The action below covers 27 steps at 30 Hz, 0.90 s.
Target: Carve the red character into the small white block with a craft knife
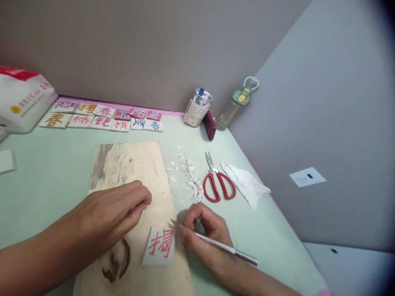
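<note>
My right hand grips a thin metal craft knife, its blade tip at the upper right corner of a small white tile bearing a red character. The tile lies on a wooden board. My left hand rests on the board just left of the tile, fingers curled together, holding nothing that I can see.
White cut scraps lie beside the board, then red-handled scissors and a crumpled tissue. Several finished character tiles line the back edge. A jar of pens, a dark red case, a bottle and a white bag stand behind.
</note>
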Each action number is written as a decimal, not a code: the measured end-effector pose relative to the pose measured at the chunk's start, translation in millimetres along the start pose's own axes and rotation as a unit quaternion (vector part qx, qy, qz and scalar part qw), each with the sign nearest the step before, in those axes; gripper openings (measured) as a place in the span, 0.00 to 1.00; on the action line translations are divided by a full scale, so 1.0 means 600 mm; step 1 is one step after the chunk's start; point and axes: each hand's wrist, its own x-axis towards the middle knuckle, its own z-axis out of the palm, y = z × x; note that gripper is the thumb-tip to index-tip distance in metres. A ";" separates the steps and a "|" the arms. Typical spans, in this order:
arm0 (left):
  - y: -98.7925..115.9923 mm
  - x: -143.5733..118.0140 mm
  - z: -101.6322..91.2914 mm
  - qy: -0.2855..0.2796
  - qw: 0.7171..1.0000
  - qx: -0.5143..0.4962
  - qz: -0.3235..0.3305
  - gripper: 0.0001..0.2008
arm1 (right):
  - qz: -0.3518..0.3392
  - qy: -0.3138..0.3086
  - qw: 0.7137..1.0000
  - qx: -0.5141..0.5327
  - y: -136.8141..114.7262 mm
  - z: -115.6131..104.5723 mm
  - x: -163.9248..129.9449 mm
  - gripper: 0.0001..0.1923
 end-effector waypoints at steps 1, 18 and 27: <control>-0.002 0.000 -0.001 0.005 1.000 0.013 0.012 0.12 | 0.001 0.005 1.000 0.002 0.001 -0.002 0.002 0.06; 0.060 -0.022 0.036 -0.085 0.995 -0.021 -0.056 0.24 | 0.033 -0.015 0.999 0.039 0.005 -0.007 0.006 0.09; 0.061 -0.019 0.030 -0.102 0.990 -0.063 -0.075 0.22 | 0.055 -0.034 0.997 0.048 0.008 -0.008 0.011 0.12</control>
